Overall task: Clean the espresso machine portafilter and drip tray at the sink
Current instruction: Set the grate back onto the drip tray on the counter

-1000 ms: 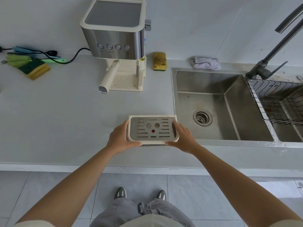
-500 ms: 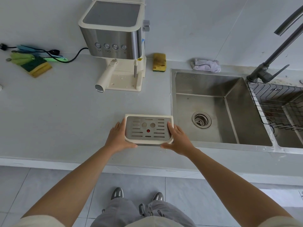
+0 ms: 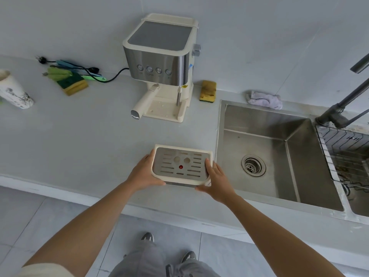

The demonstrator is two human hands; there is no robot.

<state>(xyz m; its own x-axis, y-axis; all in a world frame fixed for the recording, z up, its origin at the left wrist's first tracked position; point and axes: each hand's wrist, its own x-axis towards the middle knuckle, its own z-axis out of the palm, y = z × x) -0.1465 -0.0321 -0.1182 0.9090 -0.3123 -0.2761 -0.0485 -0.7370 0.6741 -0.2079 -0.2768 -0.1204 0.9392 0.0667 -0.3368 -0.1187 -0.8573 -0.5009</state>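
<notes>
While the left hand (image 3: 144, 172) and right hand (image 3: 216, 179) clasp the drip tray (image 3: 180, 165) by its short ends above the countertop (image 3: 79, 136), just left of the sink (image 3: 265, 156), it looks light, rigid and possibly sloshy; its loose-looking grate favours level carrying.

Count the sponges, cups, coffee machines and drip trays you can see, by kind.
Sponges: 2
Cups: 1
Coffee machines: 1
Drip trays: 1
Total: 5
</notes>
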